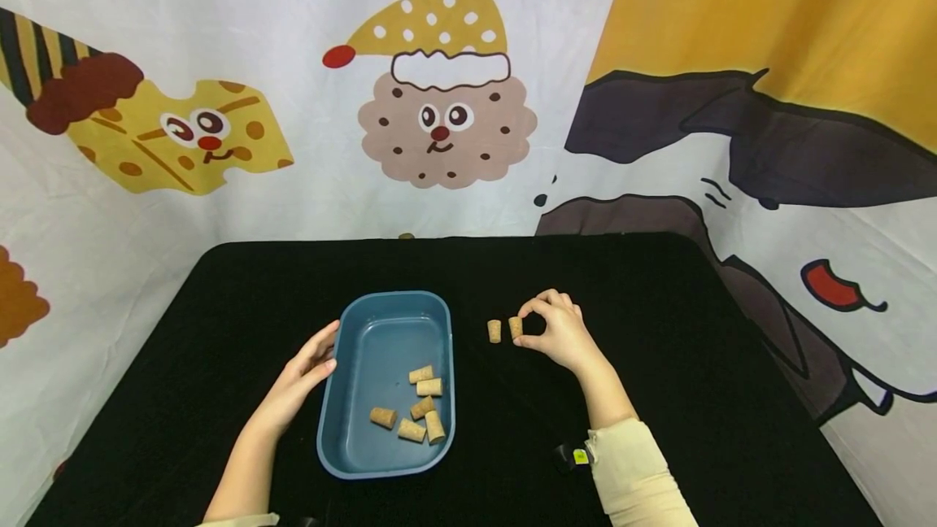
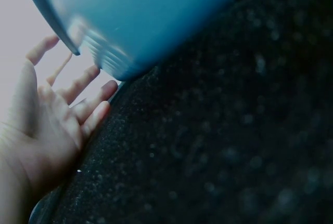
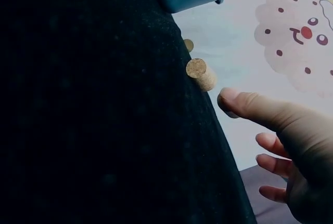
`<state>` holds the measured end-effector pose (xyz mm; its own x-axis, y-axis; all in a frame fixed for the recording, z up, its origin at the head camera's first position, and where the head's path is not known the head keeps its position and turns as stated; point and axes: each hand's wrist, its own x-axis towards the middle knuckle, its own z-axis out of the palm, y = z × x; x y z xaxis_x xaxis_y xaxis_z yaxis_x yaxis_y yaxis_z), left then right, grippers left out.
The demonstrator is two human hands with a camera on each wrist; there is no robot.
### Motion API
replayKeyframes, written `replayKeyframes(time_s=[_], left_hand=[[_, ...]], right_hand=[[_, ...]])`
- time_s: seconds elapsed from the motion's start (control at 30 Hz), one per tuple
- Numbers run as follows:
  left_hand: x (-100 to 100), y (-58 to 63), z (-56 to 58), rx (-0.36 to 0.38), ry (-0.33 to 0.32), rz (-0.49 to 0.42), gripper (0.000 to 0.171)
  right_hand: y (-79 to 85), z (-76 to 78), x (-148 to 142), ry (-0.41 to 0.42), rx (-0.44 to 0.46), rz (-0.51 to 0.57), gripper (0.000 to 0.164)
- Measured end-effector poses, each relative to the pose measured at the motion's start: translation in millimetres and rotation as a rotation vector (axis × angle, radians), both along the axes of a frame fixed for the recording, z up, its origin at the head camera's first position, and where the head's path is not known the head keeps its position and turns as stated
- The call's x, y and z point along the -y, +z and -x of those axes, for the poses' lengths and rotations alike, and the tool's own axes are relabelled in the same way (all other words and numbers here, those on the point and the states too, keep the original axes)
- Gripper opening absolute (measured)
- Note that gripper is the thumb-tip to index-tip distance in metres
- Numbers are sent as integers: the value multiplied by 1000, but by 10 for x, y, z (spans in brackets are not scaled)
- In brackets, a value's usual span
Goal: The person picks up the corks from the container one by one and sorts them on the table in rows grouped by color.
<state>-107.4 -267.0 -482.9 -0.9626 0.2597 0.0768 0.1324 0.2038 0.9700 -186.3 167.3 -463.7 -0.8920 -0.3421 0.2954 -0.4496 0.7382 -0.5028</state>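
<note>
My left hand [image 1: 298, 376] rests its fingers against the left rim of a blue rectangular tub [image 1: 366, 462]. In the left wrist view those fingers [image 2: 78, 83] are spread and nearly straight beside the tub's wall. Several corks [image 1: 420, 407] lie in the tub's lower right half. To the right of the tub, the thumb and index finger of my right hand [image 1: 562, 333] frame a cork [image 1: 516, 328]. From the right wrist, a small gap shows between the thumb [image 3: 250, 107] and that cork [image 3: 204, 76]. Another cork [image 1: 494, 332] lies just to its left.
A black cloth [image 1: 659, 307] covers the table. Behind it hangs a white curtain [image 1: 256, 15] with cartoon prints. A small dark device with a yellow-green patch [image 1: 581, 456] sits by the right wrist.
</note>
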Motion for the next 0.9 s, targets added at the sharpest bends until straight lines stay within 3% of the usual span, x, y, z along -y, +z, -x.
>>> replayKeyframes(time_s=[0.43,0.7,0.9], left_hand=[[-2,-27,-2,28,23,18,56],[4,-33,0,12,0,0,54],[10,-30,-1,10,1,3,54]], right_hand=[[-104,39,-31,-34,106,-4,35],[-122,32,-52,-33,93,-17,38],[-39,16,-72,-46,91,-10,45]])
